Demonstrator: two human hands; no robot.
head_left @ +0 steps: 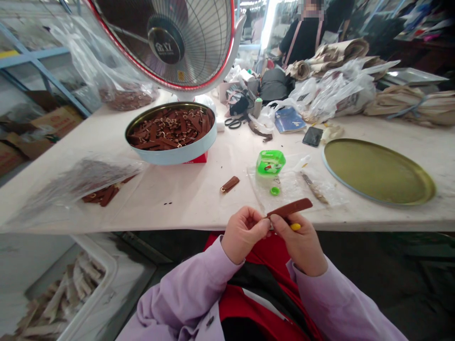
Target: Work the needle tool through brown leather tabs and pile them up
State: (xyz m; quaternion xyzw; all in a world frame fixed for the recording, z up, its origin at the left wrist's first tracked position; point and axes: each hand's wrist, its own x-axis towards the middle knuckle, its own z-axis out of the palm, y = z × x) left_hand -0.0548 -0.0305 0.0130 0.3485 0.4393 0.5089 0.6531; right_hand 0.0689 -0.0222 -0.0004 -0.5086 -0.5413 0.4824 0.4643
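Note:
Just over the table's front edge, a brown leather strap [292, 207] sticks out to the right from between my fingers. My left hand [247, 232] pinches its left end, where a small fitting is mostly hidden by the fingertips. My right hand [300, 239] is closed at that same end, and a yellow-tipped tool [295, 227] pokes out between its fingers. Beyond my hands lie a small stack of brown leather straps [230, 184] with a gold ring, a green plastic container [270, 162] and a green cap [275, 191].
A round tin [177, 154] full of brown straps with gold hardware stands at left, before a fan heater [167, 45]. Its gold lid [378, 173] lies at right. A plastic bag [81, 184], scissors [233, 123] and a phone [313, 136] are on the table. A person [302, 38] is behind.

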